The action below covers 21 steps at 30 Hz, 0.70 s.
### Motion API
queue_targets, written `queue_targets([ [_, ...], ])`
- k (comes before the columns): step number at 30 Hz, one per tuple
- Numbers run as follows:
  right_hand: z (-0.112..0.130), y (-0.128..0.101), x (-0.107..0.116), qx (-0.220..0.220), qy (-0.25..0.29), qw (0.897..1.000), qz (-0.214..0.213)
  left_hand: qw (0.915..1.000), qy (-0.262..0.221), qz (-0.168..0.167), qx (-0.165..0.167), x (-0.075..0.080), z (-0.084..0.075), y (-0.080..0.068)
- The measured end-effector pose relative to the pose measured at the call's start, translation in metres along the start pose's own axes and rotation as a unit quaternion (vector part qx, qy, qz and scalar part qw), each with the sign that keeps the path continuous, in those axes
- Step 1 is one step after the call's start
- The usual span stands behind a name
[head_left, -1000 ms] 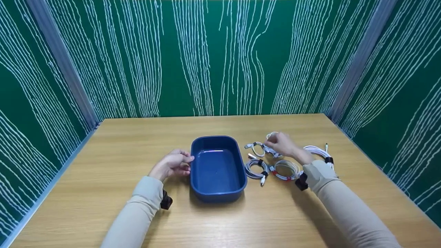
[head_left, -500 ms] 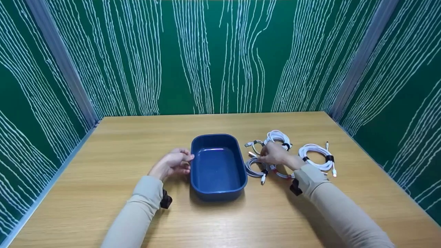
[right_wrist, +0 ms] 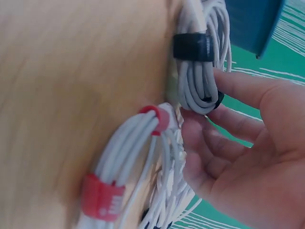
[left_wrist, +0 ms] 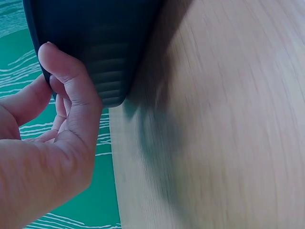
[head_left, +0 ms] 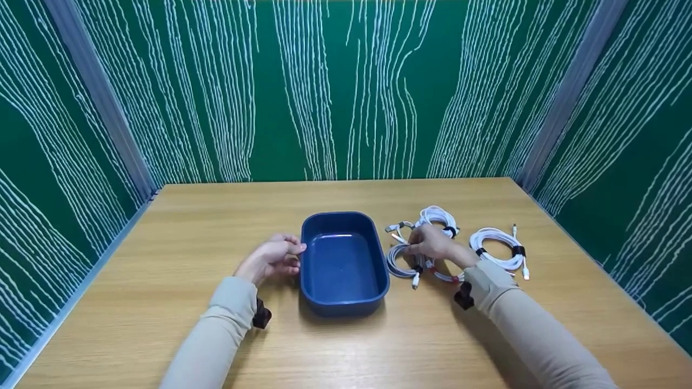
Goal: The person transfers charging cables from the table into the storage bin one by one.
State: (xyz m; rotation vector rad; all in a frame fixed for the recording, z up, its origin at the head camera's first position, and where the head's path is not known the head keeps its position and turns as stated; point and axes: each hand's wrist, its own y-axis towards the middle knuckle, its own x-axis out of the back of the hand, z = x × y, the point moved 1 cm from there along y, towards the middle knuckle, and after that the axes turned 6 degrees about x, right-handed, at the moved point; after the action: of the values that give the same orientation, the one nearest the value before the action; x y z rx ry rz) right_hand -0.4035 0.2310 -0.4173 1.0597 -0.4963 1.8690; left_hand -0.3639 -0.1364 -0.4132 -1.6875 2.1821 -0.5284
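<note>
A dark blue plastic tub (head_left: 324,302) stands mid-table. My left hand (head_left: 294,255) lies at its left side, its curled fingers (left_wrist: 71,81) touching the tub's ribbed wall (left_wrist: 105,43). Right of the tub lie several coiled cables. My right hand (head_left: 414,246) reaches over them and pinches a grey coil with a black strap (head_left: 397,263) between thumb and fingers (right_wrist: 238,88); the same grey coil (right_wrist: 198,71) shows close up in the right wrist view. A white coil with red ties (right_wrist: 128,157) lies against the palm side.
More white coils lie at the far side (head_left: 435,215) and to the right (head_left: 500,246), and a small loose cable (head_left: 396,228) lies near the tub's far corner. The wooden table (head_left: 189,216) is walled in by green patterned panels on three sides.
My right hand drew back from the far cables to the grey coil by the tub and took hold of it. The left hand stayed at the tub.
</note>
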Motion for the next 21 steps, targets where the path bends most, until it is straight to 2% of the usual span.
queue_targets([
  [5, 0.001, -0.002, 0.007, -0.004, -0.003, 1.000, -0.020, 1.0000, -0.007, -0.001, 0.002, -0.001, 0.001, 0.000],
  [7, 0.001, -0.002, 0.008, 0.008, -0.004, 1.000, -0.029, 1.0000, -0.009, -0.001, 0.003, -0.001, 0.001, 0.000],
  [13, 0.001, -0.002, 0.013, 0.029, 0.047, 0.998, -0.040, 0.9999, -0.015, 0.001, 0.004, 0.000, 0.000, -0.001],
  [17, 0.001, -0.001, 0.018, 0.026, 0.052, 0.997, -0.049, 0.9999, -0.011, 0.003, 0.003, 0.000, 0.000, -0.002],
  [21, 0.005, 0.000, 0.024, 0.002, 0.072, 0.996, -0.044, 0.9999, -0.012, 0.001, 0.002, 0.000, 0.001, -0.002],
])
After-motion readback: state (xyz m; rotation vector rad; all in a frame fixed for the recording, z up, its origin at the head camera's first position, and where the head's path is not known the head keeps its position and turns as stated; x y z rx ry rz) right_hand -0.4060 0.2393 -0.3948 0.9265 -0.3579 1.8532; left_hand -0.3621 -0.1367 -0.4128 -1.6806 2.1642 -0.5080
